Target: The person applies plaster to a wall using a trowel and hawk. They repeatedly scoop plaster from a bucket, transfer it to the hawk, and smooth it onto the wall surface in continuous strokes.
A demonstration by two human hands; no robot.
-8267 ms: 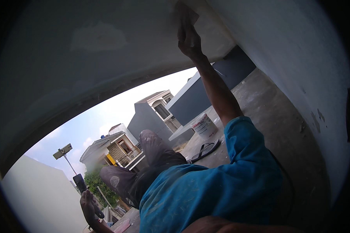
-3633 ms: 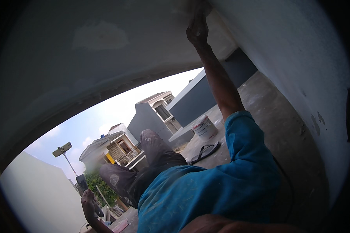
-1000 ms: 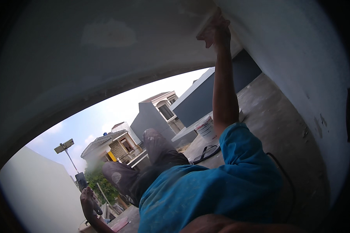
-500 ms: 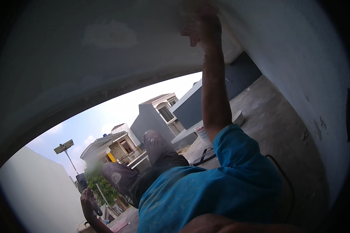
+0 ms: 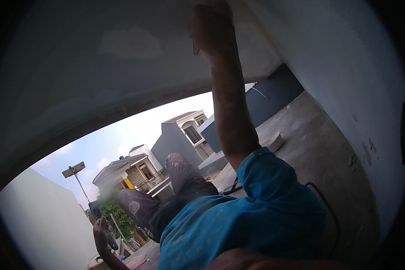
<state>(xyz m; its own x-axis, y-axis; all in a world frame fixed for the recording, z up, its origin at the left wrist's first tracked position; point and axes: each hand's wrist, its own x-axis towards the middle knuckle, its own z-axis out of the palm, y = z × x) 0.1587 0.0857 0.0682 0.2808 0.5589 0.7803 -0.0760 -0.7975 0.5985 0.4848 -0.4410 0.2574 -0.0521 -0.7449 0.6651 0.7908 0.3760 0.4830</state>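
I lie on my back beneath a plastered ceiling (image 5: 99, 72). My right hand (image 5: 212, 31) is raised to the ceiling beside its corner with the right wall (image 5: 346, 67), fingers closed on a flat sanding tool, now mostly hidden behind the hand and blurred in shadow. My left hand (image 5: 101, 231) is at the lower left, fingers closed around a dark flat object (image 5: 95, 210) whose exact kind I cannot make out. My blue sleeve (image 5: 267, 180) and bent, dusty knees (image 5: 177, 171) show below.
A concrete floor (image 5: 328, 157) runs along the right wall, with a round white container (image 5: 272, 141) and a dark cable (image 5: 324, 200). A grey parapet (image 5: 279, 90) stands at the far end. Houses (image 5: 139, 171), a tree (image 5: 114, 211) and a pale wall (image 5: 40, 216) are beyond.
My right hand and tool have moved left along the ceiling, from beside the corner, and my forearm now hides the bucket. My left hand stays where it was.
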